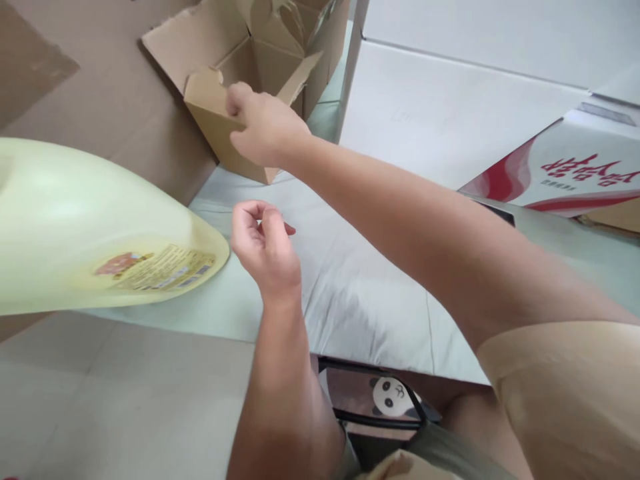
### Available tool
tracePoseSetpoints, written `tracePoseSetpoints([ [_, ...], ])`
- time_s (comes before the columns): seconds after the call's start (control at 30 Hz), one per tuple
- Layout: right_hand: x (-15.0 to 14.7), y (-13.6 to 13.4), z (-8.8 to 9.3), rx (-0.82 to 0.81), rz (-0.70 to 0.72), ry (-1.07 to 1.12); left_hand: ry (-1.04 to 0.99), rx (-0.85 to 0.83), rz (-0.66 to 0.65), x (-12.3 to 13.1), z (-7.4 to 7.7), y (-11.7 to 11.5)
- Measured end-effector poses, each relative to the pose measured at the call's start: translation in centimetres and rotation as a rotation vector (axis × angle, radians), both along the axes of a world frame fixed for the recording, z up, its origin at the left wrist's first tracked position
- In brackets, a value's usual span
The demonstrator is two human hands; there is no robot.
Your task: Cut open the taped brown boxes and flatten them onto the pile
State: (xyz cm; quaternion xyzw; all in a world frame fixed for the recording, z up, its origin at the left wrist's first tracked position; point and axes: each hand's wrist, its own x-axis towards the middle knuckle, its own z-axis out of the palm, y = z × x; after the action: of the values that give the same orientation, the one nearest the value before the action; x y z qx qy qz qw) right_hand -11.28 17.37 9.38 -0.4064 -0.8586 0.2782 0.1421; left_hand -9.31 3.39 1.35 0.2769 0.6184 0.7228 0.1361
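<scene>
My right hand (265,127) reaches forward and is closed on the torn flap of a small open brown cardboard box (220,127). The thumb is on top of the flap and the fingers are tucked behind its edge. My left hand (263,243) hovers nearer to me over a pale green sheet (350,287). Its fingers are curled against the thumb in a loose pinch, and nothing shows in them. A pale yellow plastic container (90,227) with a printed label lies just to the left of that hand.
Large brown cardboard sheets (100,87) fill the left and back. A white box with red print (575,167) stands at the right, with white panels (450,100) behind it. A dark item with a panda picture (393,397) lies near my lap.
</scene>
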Motion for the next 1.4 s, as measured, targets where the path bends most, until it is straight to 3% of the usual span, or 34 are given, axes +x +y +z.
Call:
tracePoseSetpoints([
  [0.1, 0.7, 0.1, 0.0, -0.052, -0.01, 0.145, -0.002, 0.063, 0.036, -0.1, 0.1, -0.1],
  [0.2, 3.3, -0.7, 0.3, -0.085, -0.112, 0.32, 0.093, 0.154, 0.243, 0.2, 0.8, -0.1],
  [0.3, 9.0, -2.7, 0.3, -0.062, -0.173, 0.47, 0.131, 0.241, 0.457, 0.4, 1.5, -0.3],
  [0.37, 14.2, -4.7, -0.3, 0.011, -0.205, 0.596, 0.096, 0.242, 0.484, 0.5, 1.6, -0.3],
  [0.53, 27.3, -12.1, -2.9, 0.152, -0.395, 0.788, 0.054, 0.048, 0.17, 1.6, 0.7, 0.3],
  [0.67, 32.6, -16.4, -5.1, 0.205, -0.623, 0.773, -0.029, 0.114, -0.192, 4.0, 0.1, 0.8],
  [0.83, 34.7, -16.8, -8.7, 0.372, -0.602, 0.617, 0.129, 0.115, -0.365, 6.1, 0.4, 0.2],
  [1.0, 35.5, -16.4, -11.3, 0.196, -0.516, 0.728, 0.355, 0.0, -0.316, 6.6, 0.2, 0.2],
  [1.1, 35.7, -16.6, -11.6, 0.131, -0.461, 0.765, 0.422, -0.023, -0.259, 6.7, -0.5, 0.4],
  [1.27, 36.0, -16.9, -10.8, 0.193, -0.333, 0.766, 0.412, 0.095, -0.319, 6.4, -1.5, 0.8],
  [1.4, 35.9, -17.0, -10.5, 0.201, -0.226, 0.711, 0.446, 0.045, -0.321, 6.0, -1.7, 0.9],
])
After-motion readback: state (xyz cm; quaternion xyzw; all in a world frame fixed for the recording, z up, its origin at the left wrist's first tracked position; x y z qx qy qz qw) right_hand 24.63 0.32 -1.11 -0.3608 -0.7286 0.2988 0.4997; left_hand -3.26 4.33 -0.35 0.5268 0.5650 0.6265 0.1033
